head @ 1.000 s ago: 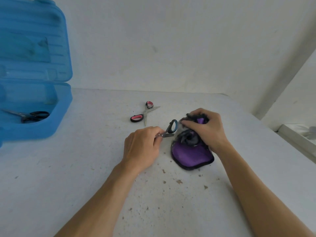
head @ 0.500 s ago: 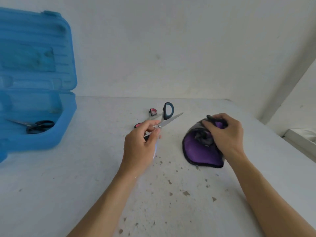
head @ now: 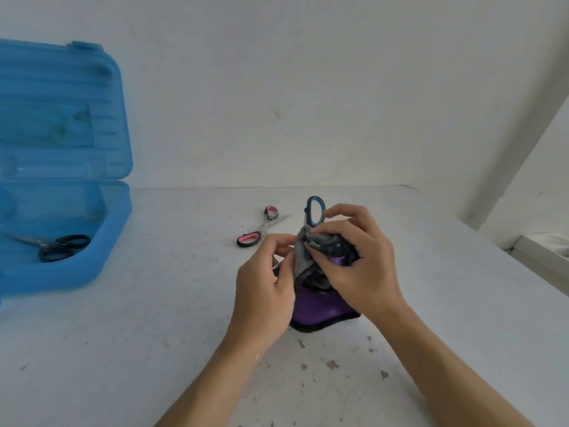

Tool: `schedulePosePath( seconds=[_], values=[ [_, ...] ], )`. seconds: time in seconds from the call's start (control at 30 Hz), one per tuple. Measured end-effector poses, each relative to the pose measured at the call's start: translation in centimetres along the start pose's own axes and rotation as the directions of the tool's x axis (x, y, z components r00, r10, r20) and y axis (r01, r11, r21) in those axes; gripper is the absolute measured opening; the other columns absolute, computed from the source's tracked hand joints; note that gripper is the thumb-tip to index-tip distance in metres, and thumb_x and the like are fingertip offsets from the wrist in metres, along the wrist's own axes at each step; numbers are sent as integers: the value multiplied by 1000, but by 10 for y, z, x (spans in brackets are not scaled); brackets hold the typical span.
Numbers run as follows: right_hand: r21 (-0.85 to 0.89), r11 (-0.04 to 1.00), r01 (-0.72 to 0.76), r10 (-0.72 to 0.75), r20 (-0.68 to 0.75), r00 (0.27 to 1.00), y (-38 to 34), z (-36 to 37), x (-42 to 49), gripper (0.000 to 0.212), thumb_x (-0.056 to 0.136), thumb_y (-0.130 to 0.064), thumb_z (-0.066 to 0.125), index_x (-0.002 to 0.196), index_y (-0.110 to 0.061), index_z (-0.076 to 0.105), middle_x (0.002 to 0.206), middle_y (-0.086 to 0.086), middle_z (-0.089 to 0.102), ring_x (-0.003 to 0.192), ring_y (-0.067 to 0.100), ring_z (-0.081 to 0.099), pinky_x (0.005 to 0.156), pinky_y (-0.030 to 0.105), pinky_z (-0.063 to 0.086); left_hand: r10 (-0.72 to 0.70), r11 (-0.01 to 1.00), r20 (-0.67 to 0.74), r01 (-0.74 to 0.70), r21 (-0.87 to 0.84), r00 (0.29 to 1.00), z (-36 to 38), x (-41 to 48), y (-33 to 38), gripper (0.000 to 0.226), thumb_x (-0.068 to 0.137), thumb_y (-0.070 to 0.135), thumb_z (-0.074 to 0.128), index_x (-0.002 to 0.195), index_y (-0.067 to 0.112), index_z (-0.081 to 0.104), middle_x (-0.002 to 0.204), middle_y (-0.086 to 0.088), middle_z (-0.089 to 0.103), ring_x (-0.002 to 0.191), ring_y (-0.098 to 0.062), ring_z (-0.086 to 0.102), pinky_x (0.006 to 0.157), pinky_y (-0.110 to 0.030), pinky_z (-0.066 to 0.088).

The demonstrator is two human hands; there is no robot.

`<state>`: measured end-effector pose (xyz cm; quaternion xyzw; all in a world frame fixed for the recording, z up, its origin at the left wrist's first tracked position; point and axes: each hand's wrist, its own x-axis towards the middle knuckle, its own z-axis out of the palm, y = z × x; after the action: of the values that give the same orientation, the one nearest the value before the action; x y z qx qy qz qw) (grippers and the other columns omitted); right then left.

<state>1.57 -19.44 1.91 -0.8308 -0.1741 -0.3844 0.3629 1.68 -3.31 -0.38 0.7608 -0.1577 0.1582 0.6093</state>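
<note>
Person at a white table [head: 123, 349], both hands raised just above it, well to the R of the open blue case [head: 61, 272]. L hand [head: 264, 288] curls tight round the lower part of the blue-handled scissors [head: 315, 211]. A sliver of blade shows betw. its fingers, and one handle loop sticks up. R hand [head: 360, 266] clutches a bunched cloth [head: 320, 312], purple w/ a grey side, wrapped round the scissors' middle. The cloth's bottom edge touches the table. Blades mostly hidden, so can't tell if they're together or apart.

Risks, as I judge them: fingers sit right at a covered edge, so a hard rub along the blade could cut thru the cloth or nick skin. A loose hold on slick metal could let the scissors slide out & drop. Pink-handled scissors [head: 261, 229] lie near, on the case side & farther back, where a swinging cloth could knock them. Black-handled scissors [head: 58, 246] lie inside the case, out of reach.
</note>
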Motion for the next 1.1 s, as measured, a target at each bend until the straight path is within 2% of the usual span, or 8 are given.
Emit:
schedulePosePath(
  seconds=[0.1, 0.23, 0.37, 0.47, 0.67, 0.83, 0.93, 1.1],
  values=[
    [12, 995, -100, 100, -18, 995, 1, -4, 4, 24, 79, -13, 87, 99, -18, 75, 113, -9, 70, 103, 4, 68, 88, 20, 56, 14, 1000, -38, -14, 0, 999, 0, 0, 2, 14, 104, 19, 57, 109, 28, 66, 94, 14, 69, 89, 3, 65, 68, -9, 49],
    [-7, 995, -95, 96, 28, 995, 3, -10, 4, 23, 79, -11, 87, 97, -18, 73, 100, -9, 70, 93, 8, 68, 80, 16, 54, 0, 1000, -34, 0, 14, 999, -4, 3, -1, 11, 100, 19, 63, 104, 28, 70, 86, 15, 68, 83, 3, 65, 64, -9, 48],
    [32, 996, -82, 80, 79, 994, 5, -15, 5, 24, 79, -6, 86, 98, -14, 74, 101, -6, 71, 93, 11, 70, 78, 20, 57, -103, 994, 74, 105, -30, 992, -10, 10, -9, 11, 92, 28, 73, 100, 35, 71, 79, 15, 64, 66, -3, 62, 65, -14, 47],
    [106, 983, -150, 137, 125, 983, 2, -21, 5, 23, 80, -3, 85, 97, -14, 75, 100, -7, 75, 90, 6, 73, 74, 15, 57, -177, 975, 141, 193, -111, 974, -14, 15, -13, 15, 89, 25, 77, 96, 37, 71, 76, 21, 63, 66, -7, 62, 66, -24, 48],
    [170, 967, -191, 147, 239, 960, 2, -24, 5, 20, 82, -2, 82, 94, -16, 75, 115, -12, 74, 110, 8, 71, 92, 26, 58, -180, 962, 156, 207, -176, 971, -17, 16, -11, 9, 94, 25, 74, 91, 31, 67, 81, 9, 72, 52, -5, 52, 60, -29, 41],
    [17, 994, -109, 108, 51, 993, 3, -19, 5, 17, 78, -8, 86, 91, -15, 76, 114, -5, 67, 105, 7, 66, 86, 15, 53, -141, 985, 94, 150, -89, 985, -14, 15, -11, 6, 94, 30, 71, 91, 31, 67, 83, 10, 71, 58, -3, 55, 62, -26, 45],
    [-54, 996, -71, 74, 53, 996, -1, -8, 0, 19, 77, -11, 87, 93, -14, 77, 107, -4, 63, 96, 4, 64, 80, 9, 50, -61, 998, 66, 61, 0, 996, -11, 11, -9, 7, 95, 28, 70, 90, 27, 66, 84, 16, 69, 57, -2, 54, 59, -22, 50],
    [-74, 954, -292, 286, -77, 955, 4, -11, 7, 14, 81, -15, 84, 86, -24, 74, 96, -13, 65, 89, 0, 64, 77, 12, 51, -14, 996, 32, 11, 83, 999, -11, 11, -12, 9, 94, 28, 71, 89, 29, 64, 88, 22, 67, 56, -3, 54, 59, -21, 50]
  ],
)
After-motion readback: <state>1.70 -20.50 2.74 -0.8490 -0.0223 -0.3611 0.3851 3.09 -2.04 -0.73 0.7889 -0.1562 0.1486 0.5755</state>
